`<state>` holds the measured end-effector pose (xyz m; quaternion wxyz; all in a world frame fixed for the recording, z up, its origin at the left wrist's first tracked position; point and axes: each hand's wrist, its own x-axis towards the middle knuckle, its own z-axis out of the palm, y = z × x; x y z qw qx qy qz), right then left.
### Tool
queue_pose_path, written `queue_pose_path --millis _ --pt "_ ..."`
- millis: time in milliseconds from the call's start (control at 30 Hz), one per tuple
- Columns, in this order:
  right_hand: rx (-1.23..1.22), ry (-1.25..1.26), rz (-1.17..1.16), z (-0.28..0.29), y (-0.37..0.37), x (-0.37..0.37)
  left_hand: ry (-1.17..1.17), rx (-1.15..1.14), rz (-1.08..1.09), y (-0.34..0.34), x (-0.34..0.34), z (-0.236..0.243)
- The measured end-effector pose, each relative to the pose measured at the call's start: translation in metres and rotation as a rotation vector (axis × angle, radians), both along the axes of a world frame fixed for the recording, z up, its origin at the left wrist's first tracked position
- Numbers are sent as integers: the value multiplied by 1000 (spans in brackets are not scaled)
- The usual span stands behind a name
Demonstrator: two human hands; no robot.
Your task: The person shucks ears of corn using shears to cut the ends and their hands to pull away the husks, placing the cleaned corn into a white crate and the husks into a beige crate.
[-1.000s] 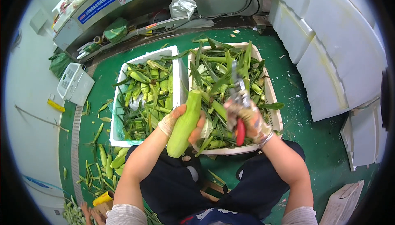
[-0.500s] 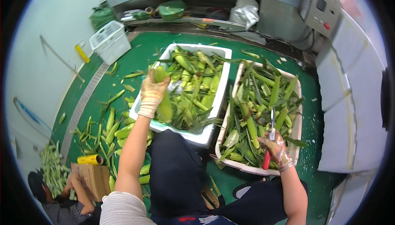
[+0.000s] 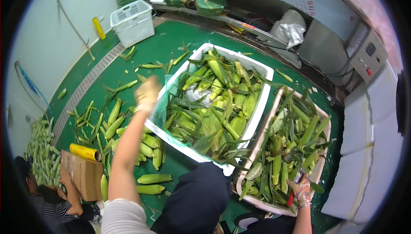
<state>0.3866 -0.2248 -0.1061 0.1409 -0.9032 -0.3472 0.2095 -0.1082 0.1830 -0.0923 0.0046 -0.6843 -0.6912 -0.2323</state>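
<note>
My left hand (image 3: 147,93), in a pale glove and smeared by motion, hangs left of the white foam box (image 3: 258,110), over loose corn cobs (image 3: 114,113) on the floor; its fingers are too blurred to read. Corn with husks and leaves fills that box around a crumpled pale bag. My right hand (image 3: 301,189), in a stained glove, grips the red-handled shears (image 3: 290,198) over the beige crate (image 3: 324,137) heaped with leaves and trimmings.
A co-worker (image 3: 60,204) sits lower left by a cardboard box (image 3: 83,176), a yellow roll (image 3: 84,151) and piled corn (image 3: 40,152). A white basket (image 3: 132,31) stands at the back, a steel machine (image 3: 321,33) behind, white foam boxes (image 3: 351,187) at the right.
My left hand has swung up and leftward; the cob it held earlier no longer shows clearly in it. The view has turned left. My right hand still holds the shears.
</note>
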Motion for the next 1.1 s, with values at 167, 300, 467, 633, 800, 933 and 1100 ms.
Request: queue_pose_path --millis 167,300,467,633,800,933,1100 --pt "-36 -284 131 -49 6 -7 88 33 -278 86 171 -73" --pt "50 -286 409 -51 -3 9 328 170 -328 105 254 -115" --pt "-561 -662 710 -105 -51 77 333 94 -349 108 257 -93" --pt "-439 -753 876 -110 -43 83 -493 278 -251 99 205 -8" --pt "315 478 74 -40 13 0 -2118 117 -296 51 183 89" --pt "371 764 -34 -1 22 -47 -2142 155 -389 -4 210 102" --pt "401 767 71 25 38 -101 -2174 -196 -332 -84 219 100"
